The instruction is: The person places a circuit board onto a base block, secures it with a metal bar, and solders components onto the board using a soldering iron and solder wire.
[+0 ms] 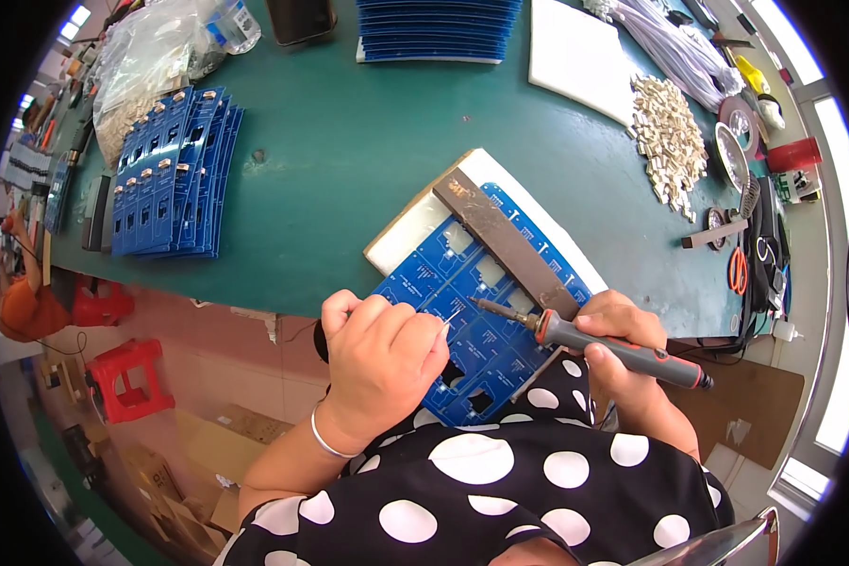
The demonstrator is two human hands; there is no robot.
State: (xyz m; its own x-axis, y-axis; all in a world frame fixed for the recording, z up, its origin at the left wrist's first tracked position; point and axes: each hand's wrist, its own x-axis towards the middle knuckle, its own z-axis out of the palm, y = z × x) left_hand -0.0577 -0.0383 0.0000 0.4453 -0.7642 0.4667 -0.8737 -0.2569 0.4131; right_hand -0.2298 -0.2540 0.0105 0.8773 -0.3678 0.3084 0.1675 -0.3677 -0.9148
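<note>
A green table spreads beyond both hands. Red stools stand to their left, bright windows to their right.

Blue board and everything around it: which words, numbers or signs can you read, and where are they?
No text is clear enough to quote.
Blue board: white print, too small.
Left board stack: markings, too small.
Clear bottle: label, too small.
Dark bar: pale marks near one end, unclear.
</note>
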